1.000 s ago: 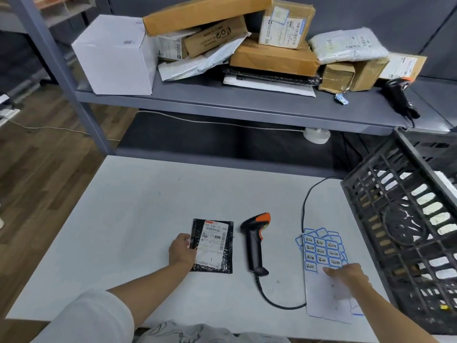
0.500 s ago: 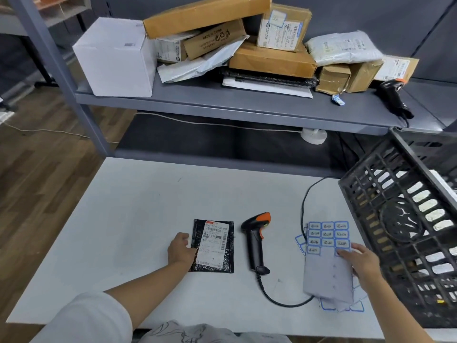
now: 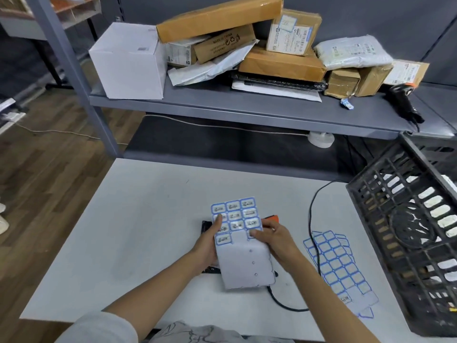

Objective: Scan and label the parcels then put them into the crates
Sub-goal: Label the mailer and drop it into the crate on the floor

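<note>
I am holding a sheet of blue-bordered labels (image 3: 238,233) up over the white table (image 3: 138,219) with both hands. My left hand (image 3: 210,241) is gripping the sheet's left edge, its thumb lying across the printed labels, and my right hand (image 3: 274,237) is gripping the right edge, its thumb pressing on the lowest label of the right column. The sheet is hiding most of the black parcel (image 3: 206,226), which is lying flat on the table beneath it, only dark corners peeking out. The scanner's orange tip (image 3: 270,218) is showing just behind my right hand, and its cable (image 3: 312,214) is looping away across the table. Used label sheets (image 3: 338,266) are lying to the right, beside the black crate (image 3: 405,233). More parcels are sitting piled on the grey shelf (image 3: 247,107), with a second scanner (image 3: 403,102) at its right end.
</note>
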Demonstrator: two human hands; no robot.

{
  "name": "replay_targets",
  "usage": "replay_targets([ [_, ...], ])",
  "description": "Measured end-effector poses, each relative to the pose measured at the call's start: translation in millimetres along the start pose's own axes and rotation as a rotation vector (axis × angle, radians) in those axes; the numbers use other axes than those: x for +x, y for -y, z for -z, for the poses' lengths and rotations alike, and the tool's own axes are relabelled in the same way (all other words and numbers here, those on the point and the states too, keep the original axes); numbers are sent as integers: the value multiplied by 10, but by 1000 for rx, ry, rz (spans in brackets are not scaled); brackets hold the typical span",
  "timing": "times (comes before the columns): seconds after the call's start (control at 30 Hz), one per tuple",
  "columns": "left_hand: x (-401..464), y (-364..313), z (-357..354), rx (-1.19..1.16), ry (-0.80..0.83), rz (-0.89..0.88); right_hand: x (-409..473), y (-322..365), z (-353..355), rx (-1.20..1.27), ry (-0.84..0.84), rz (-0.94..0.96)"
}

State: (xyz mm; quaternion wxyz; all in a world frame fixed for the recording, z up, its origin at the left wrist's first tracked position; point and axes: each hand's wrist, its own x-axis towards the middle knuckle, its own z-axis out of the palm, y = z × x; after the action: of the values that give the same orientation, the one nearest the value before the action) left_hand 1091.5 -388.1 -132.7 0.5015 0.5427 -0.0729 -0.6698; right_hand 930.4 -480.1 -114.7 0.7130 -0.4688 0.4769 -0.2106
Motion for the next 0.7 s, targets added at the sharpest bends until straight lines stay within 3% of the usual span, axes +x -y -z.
replay_targets([
  [0.37, 130, 146, 359, 17, -224, -154, 84, -330, -227, -361, -172, 69],
  [0.53, 198, 164, 370, 36, -247, -169, 32, -386, -274, -546, -193, 254],
  [0.7, 216, 185, 338, 54, -266, -183, 25, -383, -333, -512, -230, 245],
])
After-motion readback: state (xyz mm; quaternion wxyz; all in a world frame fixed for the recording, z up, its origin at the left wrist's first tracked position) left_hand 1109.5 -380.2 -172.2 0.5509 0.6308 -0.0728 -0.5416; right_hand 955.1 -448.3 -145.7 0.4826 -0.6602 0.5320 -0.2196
